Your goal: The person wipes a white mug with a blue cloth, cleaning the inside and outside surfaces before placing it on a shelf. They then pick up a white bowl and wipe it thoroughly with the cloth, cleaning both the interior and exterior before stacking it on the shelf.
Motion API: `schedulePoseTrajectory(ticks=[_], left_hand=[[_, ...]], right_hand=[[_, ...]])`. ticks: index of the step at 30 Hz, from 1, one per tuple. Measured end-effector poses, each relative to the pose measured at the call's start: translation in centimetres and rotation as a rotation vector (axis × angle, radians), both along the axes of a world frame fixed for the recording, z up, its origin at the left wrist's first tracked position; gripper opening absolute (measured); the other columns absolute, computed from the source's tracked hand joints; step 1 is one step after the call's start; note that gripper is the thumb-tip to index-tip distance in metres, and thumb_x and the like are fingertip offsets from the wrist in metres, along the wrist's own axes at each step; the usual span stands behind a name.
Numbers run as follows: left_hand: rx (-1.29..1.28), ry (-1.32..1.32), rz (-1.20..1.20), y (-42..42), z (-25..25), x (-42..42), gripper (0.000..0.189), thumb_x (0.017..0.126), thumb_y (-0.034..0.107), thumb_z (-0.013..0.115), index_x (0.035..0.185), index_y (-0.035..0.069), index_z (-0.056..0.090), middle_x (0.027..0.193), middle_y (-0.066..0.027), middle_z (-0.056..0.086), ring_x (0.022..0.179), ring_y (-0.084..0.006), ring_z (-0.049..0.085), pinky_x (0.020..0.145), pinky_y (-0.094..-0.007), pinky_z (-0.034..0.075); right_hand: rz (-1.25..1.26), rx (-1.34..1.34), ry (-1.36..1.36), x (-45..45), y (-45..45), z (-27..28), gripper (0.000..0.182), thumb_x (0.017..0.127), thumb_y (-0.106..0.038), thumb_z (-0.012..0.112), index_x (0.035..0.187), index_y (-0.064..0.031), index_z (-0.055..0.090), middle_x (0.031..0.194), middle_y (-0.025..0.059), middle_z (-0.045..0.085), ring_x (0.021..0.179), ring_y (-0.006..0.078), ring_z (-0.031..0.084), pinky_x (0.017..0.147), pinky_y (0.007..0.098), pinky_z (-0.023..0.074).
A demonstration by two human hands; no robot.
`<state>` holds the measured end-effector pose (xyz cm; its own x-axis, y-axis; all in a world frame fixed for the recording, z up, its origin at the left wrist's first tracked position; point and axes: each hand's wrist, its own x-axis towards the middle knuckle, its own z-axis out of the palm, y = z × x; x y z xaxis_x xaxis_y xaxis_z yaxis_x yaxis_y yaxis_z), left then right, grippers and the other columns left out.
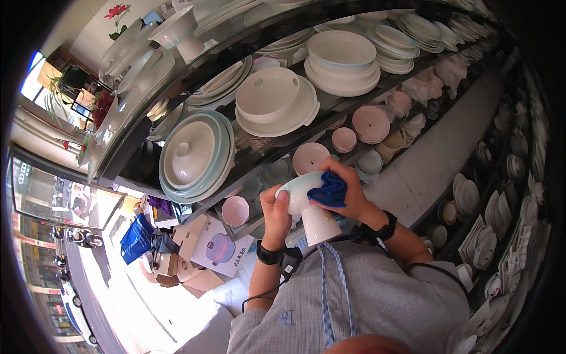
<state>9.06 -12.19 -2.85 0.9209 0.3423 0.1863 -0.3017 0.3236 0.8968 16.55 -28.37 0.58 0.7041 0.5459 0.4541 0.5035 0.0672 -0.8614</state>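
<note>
Close before my chest I hold a white ceramic footed bowl [294,205], tinted pale blue on its side. It is tilted, with its tall hollow-looking foot [322,226] towards my body. My left hand [275,211] grips the rim on the left, thumb on the outer wall. A folded dark blue cloth [329,190] is in my right hand [351,190], pressed against the bowl's outer side. The cloth and the right fingers hide part of that side, and the bowl's inside is turned out of sight.
A dark shelf holds a lidded dish [188,157], a white bowl [267,95] on a plate and stacked plates [342,57]. Pink bowls [370,124] stand lower down. Cardboard boxes [194,261] and a blue bag [136,239] lie left; more dishes [466,194] line the right.
</note>
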Motion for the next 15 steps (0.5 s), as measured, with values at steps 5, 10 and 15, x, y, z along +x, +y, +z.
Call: schedulePoseTrajectory(ticks=[5,10,15], left_hand=[[0.086,-0.028,-0.250,2.0,-0.6,0.3,0.047,0.083,0.041,0.060,0.074,-0.005,0.059,0.065,-0.0028,0.057,0.059,-0.0079,0.049,0.052,-0.0231,0.035],[0.240,-0.081,-0.386,1.9,1.1,1.0,0.048,0.079,0.042,0.065,0.078,-0.006,0.062,0.066,-0.0046,0.059,0.061,-0.0092,0.052,0.055,-0.0240,0.039],[0.449,0.013,-0.457,1.2,1.4,1.5,0.030,0.074,0.024,0.075,0.072,-0.004,0.063,0.058,-0.0043,0.059,0.051,-0.0083,0.052,0.048,-0.0245,0.040]], right_hand=[[-0.016,0.010,0.027,-0.1,-0.2,0.7,0.029,0.072,-0.020,0.076,0.082,-0.0032,0.054,0.067,0.0060,0.051,0.059,0.0149,0.048,0.056,0.0258,0.0401],[0.061,-0.003,0.032,0.7,-1.0,0.5,0.020,0.077,-0.016,0.071,0.078,-0.0028,0.056,0.064,0.0077,0.052,0.056,0.0167,0.049,0.055,0.0274,0.0406],[0.045,-0.021,0.051,1.2,-1.2,0.3,0.021,0.076,-0.015,0.072,0.079,-0.0018,0.057,0.066,0.0082,0.054,0.059,0.0183,0.052,0.057,0.0286,0.0421]])
